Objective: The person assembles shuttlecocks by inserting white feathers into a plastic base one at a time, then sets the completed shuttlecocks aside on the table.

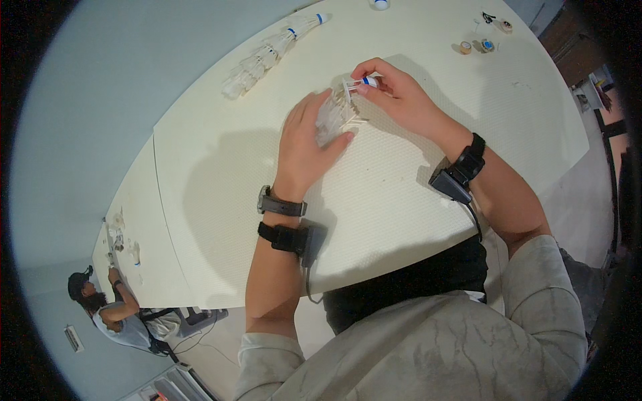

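Observation:
My right hand (401,97) pinches a shuttlecock (370,83) by its white, blue-banded cork. Pale shafts run from that cork toward my other hand. My left hand (306,144) curls round a bunch of white feathers (332,120), with pale shaft ends sticking out on its right side. Whether these feathers belong to one shuttlecock or are separate cannot be made out. Both hands are close together, just above the white table (374,194).
A nested row of shuttlecocks (267,57) lies at the far left. At the back edge sits another cork (380,4). Tape rolls (465,47) and small black scissors (488,17) are at the far right. A person (110,307) works at the table's left end, near more shuttlecocks.

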The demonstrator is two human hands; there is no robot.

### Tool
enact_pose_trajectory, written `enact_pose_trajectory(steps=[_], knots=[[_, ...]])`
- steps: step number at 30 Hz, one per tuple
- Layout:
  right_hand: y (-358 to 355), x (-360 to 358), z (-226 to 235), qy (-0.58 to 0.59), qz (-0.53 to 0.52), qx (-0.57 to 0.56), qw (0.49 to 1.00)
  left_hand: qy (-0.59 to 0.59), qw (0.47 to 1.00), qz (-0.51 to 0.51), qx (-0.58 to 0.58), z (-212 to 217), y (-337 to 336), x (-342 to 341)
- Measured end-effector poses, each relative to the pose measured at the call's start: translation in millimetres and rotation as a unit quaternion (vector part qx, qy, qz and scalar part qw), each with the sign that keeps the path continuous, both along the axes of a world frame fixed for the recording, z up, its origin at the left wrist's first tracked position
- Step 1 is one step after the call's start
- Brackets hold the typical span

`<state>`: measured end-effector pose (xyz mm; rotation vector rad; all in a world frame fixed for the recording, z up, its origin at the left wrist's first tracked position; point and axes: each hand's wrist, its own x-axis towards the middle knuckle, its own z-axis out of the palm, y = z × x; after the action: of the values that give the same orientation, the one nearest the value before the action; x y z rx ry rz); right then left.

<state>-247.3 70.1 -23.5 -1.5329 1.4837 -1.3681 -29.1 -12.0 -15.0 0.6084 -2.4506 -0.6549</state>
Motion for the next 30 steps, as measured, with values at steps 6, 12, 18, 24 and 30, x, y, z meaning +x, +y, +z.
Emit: enact_pose_trajectory(steps=[6,12,18,24,30], knots=[[-2.4,0.2,-5.6,-0.006,-0.017,-0.034,0.999,0.006,1.0,-0.003,-0.01,-2.5,-1.2,0.8],[-5.0,2.2,-7.8,-0.045,0.014,-0.038,0.998,0.003,1.0,-0.004,-0.013,-4.7,-2.2,1.8],[-0.5,2.8,-4.9,-0.088,0.034,-0.022,0.995,0.002,1.0,-0.003,0.019,1.1,2.8,1.8],[7.4,3.5,5.9,-0.077,0.021,0.029,0.996,0.002,1.0,-0.009,0.0,-7.7,-2.9,4.6],[7.8,-1.4,14.3,-0.18,0.043,0.022,0.983,0.022,0.999,-0.017,0.038,0.0,0.6,3.0]])
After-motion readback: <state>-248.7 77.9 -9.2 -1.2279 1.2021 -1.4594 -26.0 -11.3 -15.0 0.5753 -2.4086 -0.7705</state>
